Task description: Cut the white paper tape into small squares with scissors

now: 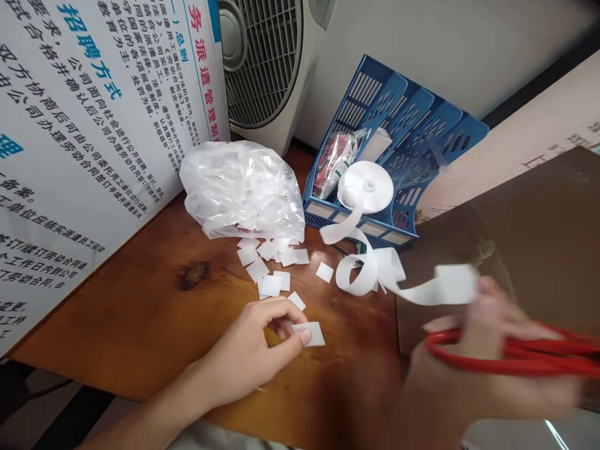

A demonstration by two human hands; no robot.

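Note:
Between the thumb and fingers of my left hand (pixel 262 340) is a small white square (pixel 316 334), just above the wooden table. My right hand (pixel 487 356), blurred by motion, has red-handled scissors (pixel 520 356) around its fingers and pinches the end of a white strip (pixel 417 292). The scissors' blades cannot be made out. The strip curls back over the table to a white roll (pixel 368 186) in the blue file rack. Several loose white squares (pixel 257 270) lie beyond my left hand, some overlapping.
A clear plastic bag (pixel 244 187) with white pieces stands behind the squares. The blue file rack (pixel 412 119) also holds a red-and-white packet (pixel 334 164). A brown cardboard box (pixel 539 231) stands at right, a printed board (pixel 94 156) at left, a fan (pixel 267 56) behind.

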